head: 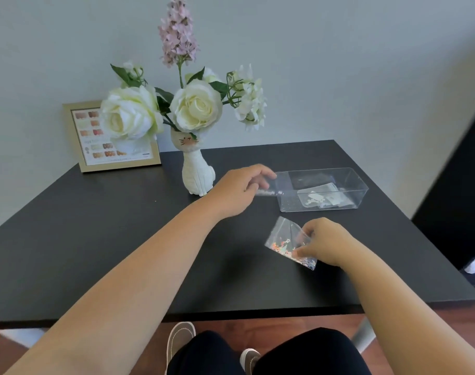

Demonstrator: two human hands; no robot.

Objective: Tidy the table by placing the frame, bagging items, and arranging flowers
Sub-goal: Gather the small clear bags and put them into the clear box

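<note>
My left hand (240, 189) holds a small clear bag (270, 191) of pale beads at the left rim of a clear plastic box (358, 182). Inside the box lie a few small packets (321, 197). My right hand (324, 242) pinches a clear zip bag of coloured confetti (286, 243) just above the table, in front of the box. A white cat-shaped vase (197, 175) stands at the middle back with white roses (195, 105) and a pink flower spike (178, 31). A gold picture frame (80, 147) leans against the wall at the back left.
The black table (95, 239) ends near my legs in front and at the right. A dark piece of furniture (458, 201) stands to the right of the table. My shoes (180, 339) show below the front edge on a wooden floor.
</note>
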